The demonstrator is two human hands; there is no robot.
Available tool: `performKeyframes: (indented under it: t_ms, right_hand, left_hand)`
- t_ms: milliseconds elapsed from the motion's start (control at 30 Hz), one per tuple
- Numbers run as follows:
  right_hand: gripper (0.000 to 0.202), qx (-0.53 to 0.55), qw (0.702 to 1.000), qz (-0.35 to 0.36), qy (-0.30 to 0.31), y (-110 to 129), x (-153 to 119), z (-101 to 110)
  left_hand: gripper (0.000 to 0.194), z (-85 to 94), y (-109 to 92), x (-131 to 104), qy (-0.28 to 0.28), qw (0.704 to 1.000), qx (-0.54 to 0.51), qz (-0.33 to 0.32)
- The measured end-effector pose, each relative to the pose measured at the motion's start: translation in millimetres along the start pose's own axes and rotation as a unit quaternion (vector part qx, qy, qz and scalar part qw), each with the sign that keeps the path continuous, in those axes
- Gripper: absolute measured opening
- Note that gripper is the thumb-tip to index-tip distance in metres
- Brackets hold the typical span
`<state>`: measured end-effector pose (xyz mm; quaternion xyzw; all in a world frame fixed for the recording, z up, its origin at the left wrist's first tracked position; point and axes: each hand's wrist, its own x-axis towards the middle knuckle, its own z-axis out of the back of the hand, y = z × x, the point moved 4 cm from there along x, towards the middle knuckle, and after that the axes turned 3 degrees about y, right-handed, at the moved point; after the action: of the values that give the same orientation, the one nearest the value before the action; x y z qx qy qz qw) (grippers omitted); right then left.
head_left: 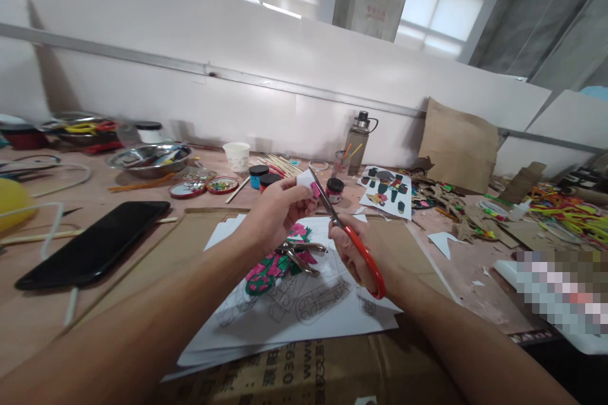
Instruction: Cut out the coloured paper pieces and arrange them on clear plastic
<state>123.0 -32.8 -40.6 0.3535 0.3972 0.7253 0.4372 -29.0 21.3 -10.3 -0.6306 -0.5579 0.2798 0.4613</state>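
Note:
My left hand (280, 210) pinches a small white piece of paper (306, 182) with a pink painted shape on it. Red-handled scissors (363, 253) are in my right hand (352, 250), their blades pointing up and left beside the paper's right edge. Below both hands, white sheets with pencil line drawings (327, 310) lie stacked on a flat piece of cardboard (332, 373). On the sheets rest pink and green painted paper cutouts (266, 275) and a metal plier-like tool (299, 254).
At the left lies a black phone (95, 243). Behind are a metal bowl (149, 161), a paper cup (236, 157), paint jars (335, 190) and a bottle (358, 142). Painted sheets (387, 193) and a cardboard sheet (458, 145) are at the right.

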Motion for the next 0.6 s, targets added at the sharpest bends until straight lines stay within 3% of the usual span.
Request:
performKeyframes:
  t_ms: [300,467,600]
  right_hand:
    - [0.034,0.024,1.000,-0.002,-0.016,-2,-1,-1]
    - [0.036,-0.005,1.000,-0.023,-0.008,1,0,1]
    - [0.034,-0.047,0.999,0.002,-0.015,8,1,5]
  left_hand:
    - [0.014,5.9,2,2,-0.012,1.000,-0.013,-0.005]
    - [0.015,8.8,-1,4,-0.017,1.000,-0.007,-0.015]
    - [0.020,7.6,-3,4,-0.012,0.999,-0.026,-0.022]
